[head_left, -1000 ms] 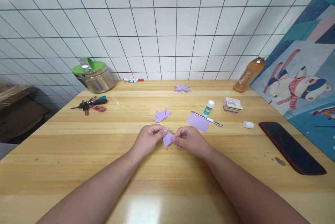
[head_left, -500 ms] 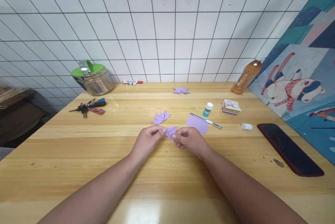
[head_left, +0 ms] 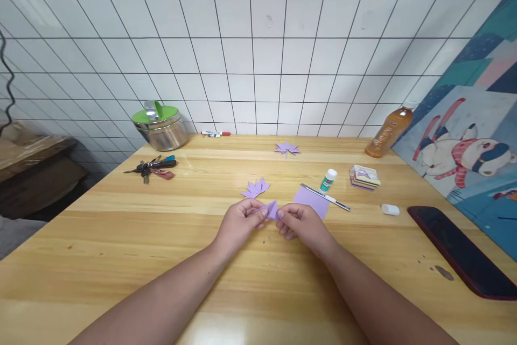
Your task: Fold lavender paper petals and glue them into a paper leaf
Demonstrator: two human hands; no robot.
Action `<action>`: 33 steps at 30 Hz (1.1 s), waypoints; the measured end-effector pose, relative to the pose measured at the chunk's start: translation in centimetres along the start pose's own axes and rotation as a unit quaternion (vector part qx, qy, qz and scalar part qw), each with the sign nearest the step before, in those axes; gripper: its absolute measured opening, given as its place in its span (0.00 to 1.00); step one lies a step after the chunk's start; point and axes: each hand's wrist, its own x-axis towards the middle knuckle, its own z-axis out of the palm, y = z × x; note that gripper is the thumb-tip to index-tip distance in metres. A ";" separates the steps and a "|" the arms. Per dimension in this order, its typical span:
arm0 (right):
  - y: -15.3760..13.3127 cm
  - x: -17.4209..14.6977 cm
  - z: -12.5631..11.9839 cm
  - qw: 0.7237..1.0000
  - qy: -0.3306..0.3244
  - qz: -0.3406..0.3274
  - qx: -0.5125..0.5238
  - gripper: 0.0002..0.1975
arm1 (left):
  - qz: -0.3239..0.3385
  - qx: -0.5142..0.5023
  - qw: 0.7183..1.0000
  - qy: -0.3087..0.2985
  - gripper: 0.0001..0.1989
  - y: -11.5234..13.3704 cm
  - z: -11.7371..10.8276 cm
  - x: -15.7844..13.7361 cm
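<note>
A small folded piece of purple paper (head_left: 273,209) is pinched between my two hands, just above the table. My left hand (head_left: 244,221) grips its left side with thumb and fingers, covering part of it. The thumb and fingertips of my right hand (head_left: 302,224) close on its right edge. Just beyond my left hand lies a purple folded-paper leaf piece (head_left: 256,188). Past my right hand is a flat purple paper sheet (head_left: 310,202), with a slim cutter knife (head_left: 325,197) across it. A glue stick (head_left: 328,181) stands uncapped-looking behind the knife.
A finished-looking purple paper leaf (head_left: 287,148) lies farther back. Leftward are keys (head_left: 153,167), a green-lidded steel pot (head_left: 163,128) and a marker (head_left: 215,133). Rightward are a paper stack (head_left: 364,177), a white cap (head_left: 390,209), a phone (head_left: 464,251) and a drink bottle (head_left: 390,132).
The view has tilted up and shifted left. My left fingers have moved farther over the folded paper, which is turned so a peak points up. Both hands still hold it.
</note>
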 end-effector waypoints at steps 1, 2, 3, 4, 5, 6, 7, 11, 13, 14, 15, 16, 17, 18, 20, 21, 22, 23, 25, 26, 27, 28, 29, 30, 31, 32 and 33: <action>0.1 0.1 -0.1 1.000 0.003 -0.005 0.000 0.14 | 0.000 -0.003 1.000 -0.006 0.16 -0.1 0.1 0.0; 0.2 0.2 -0.2 1.000 0.006 -0.010 0.000 0.14 | 0.000 -0.007 1.000 -0.015 0.15 -0.1 0.1 -0.1; 0.4 0.2 -0.2 1.000 0.009 -0.015 -0.002 0.14 | -0.002 -0.009 1.000 -0.025 0.15 -0.2 0.1 -0.1; 0.5 0.3 -0.3 1.000 0.011 -0.021 -0.007 0.13 | -0.006 -0.007 0.999 -0.036 0.15 -0.2 0.1 -0.1; 0.7 0.3 -0.3 0.999 0.013 -0.031 -0.020 0.12 | -0.008 0.004 0.999 -0.046 0.15 -0.3 0.1 -0.2; 0.8 0.4 -0.4 0.998 0.014 -0.048 -0.044 0.11 | -0.007 0.022 0.998 -0.055 0.14 -0.4 0.0 -0.2; 0.9 0.4 -0.5 0.994 0.017 -0.070 -0.082 0.10 | -0.003 0.048 0.997 -0.062 0.13 -0.6 0.0 -0.2; 0.8 0.3 -0.7 0.947 0.052 -0.172 -0.265 0.07 | 0.021 0.129 0.987 -0.090 0.09 -1.0 -0.2 -0.3; 0.6 0.2 -0.6 0.933 0.065 -0.194 -0.297 0.07 | 0.018 0.132 0.987 -0.087 0.09 -1.0 -0.3 -0.3; 0.5 0.2 -0.6 0.933 0.069 -0.195 -0.295 0.07 | 0.014 0.128 0.988 -0.082 0.10 -0.9 -0.4 -0.3; 0.5 0.3 -0.5 0.937 0.073 -0.188 -0.284 0.07 | 0.008 0.122 0.990 -0.076 0.10 -0.8 -0.4 -0.3; 0.6 0.3 -0.5 0.945 0.076 -0.176 -0.266 0.08 | 0.003 0.116 0.991 -0.070 0.11 -0.6 -0.5 -0.3; 0.7 0.4 -0.4 0.953 0.077 -0.162 -0.244 0.08 | 0.002 0.109 0.992 -0.068 0.12 -0.5 -0.5 -0.3; 0.8 0.4 -0.4 0.960 0.077 -0.151 -0.224 0.09 | 0.000 0.102 0.993 -0.067 0.12 -0.4 -0.5 -0.3; 1.0 0.5 -0.4 0.964 0.076 -0.152 -0.207 0.10 | -0.001 0.096 0.993 -0.071 0.13 -0.2 -0.4 -0.2; 1.1 0.5 -0.5 0.959 0.079 -0.164 -0.215 0.09 | -0.002 0.094 0.993 -0.076 0.13 -0.2 -0.4 -0.2; 1.1 0.5 -0.5 0.952 0.082 -0.179 -0.233 0.09 | 0.002 0.095 0.992 -0.081 0.13 -0.2 -0.3 -0.2; 1.1 0.5 -0.5 0.944 0.086 -0.194 -0.255 0.09 | 0.010 0.099 0.992 -0.084 0.12 -0.3 -0.3 -0.3; 0.9 0.4 -0.5 0.928 0.093 -0.213 -0.293 0.09 | 0.034 0.114 0.989 -0.082 0.10 -0.4 -0.3 -0.2; 0.9 0.2 -0.5 0.923 0.098 -0.220 -0.300 0.09 | 0.045 0.120 0.989 -0.080 0.09 -0.5 -0.3 -0.1; 0.8 0.1 -0.4 0.921 0.102 -0.228 -0.300 0.08 | 0.050 0.120 0.988 -0.080 0.09 -0.7 -0.4 0.0; 0.7 0.0 -0.2 0.919 0.105 -0.239 -0.296 0.08 | 0.047 0.114 0.989 -0.082 0.09 -0.8 -0.6 0.1; 0.7 -0.1 -0.1 0.916 0.105 -0.253 -0.293 0.11 | 0.039 0.104 0.990 -0.085 0.09 -0.9 -0.7 0.2; 0.7 -0.2 0.1 0.912 0.100 -0.268 -0.295 0.17 | 0.031 0.096 0.991 -0.088 0.09 -1.0 -0.8 0.3; 0.7 -0.3 0.2 0.905 0.094 -0.283 -0.303 0.23 | 0.023 0.091 0.991 -0.091 0.09 -1.0 -0.9 0.4; 0.8 -0.3 0.3 0.897 0.088 -0.294 -0.317 0.25 | 0.016 0.089 0.991 -0.097 0.10 -1.1 -0.9 0.4; 0.9 -0.3 0.4 0.890 0.086 -0.299 -0.333 0.24 | 0.012 0.090 0.990 -0.106 0.10 -1.1 -0.9 0.4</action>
